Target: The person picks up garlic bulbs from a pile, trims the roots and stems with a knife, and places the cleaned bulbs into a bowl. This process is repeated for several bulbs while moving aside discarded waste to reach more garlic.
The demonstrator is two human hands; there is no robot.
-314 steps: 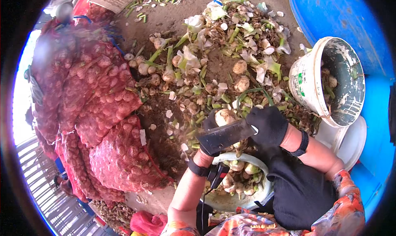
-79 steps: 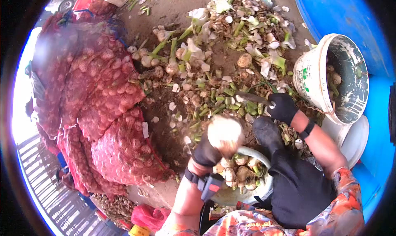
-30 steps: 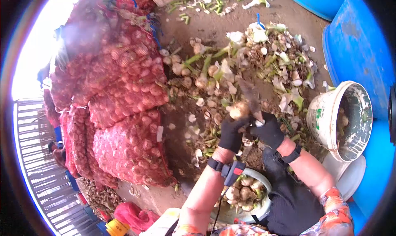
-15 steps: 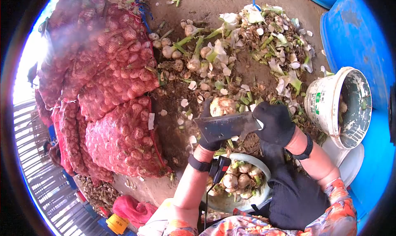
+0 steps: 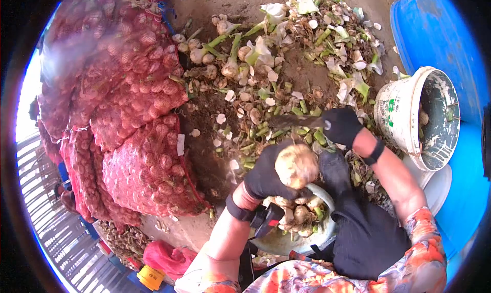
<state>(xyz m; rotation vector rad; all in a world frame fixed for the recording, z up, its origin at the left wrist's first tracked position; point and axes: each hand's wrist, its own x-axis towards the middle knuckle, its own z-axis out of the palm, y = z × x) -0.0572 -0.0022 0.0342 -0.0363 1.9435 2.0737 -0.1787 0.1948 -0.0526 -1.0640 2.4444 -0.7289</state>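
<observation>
My left hand (image 5: 267, 171), in a black glove, is wrapped round a large pale garlic bulb (image 5: 296, 166), held just above the rim of a light-coloured basin. My right hand (image 5: 343, 126), also gloved in black, grips a broad dark knife (image 5: 299, 121) by its handle. The blade points left, seen nearly edge-on, apart from the bulb and over the scraps on the ground. Inside the basin (image 5: 327, 197) lie several trimmed garlic bulbs (image 5: 302, 215) with short green stem ends. My left hand and its bulb partly cover the basin's far side.
Red mesh sacks of bulbs (image 5: 146, 162) are stacked at left. Untrimmed bulbs with green stems (image 5: 231, 67) lie ahead, beside a heap of peelings (image 5: 337, 42). A white bucket (image 5: 399, 111) lies tilted at right, against blue tubs (image 5: 434, 32). A yellow container (image 5: 150, 277) sits lower left.
The left hand has brought the bulb down and toward me, over the basin. The knife has moved up off the bulb and turned from broadside to nearly edge-on.
</observation>
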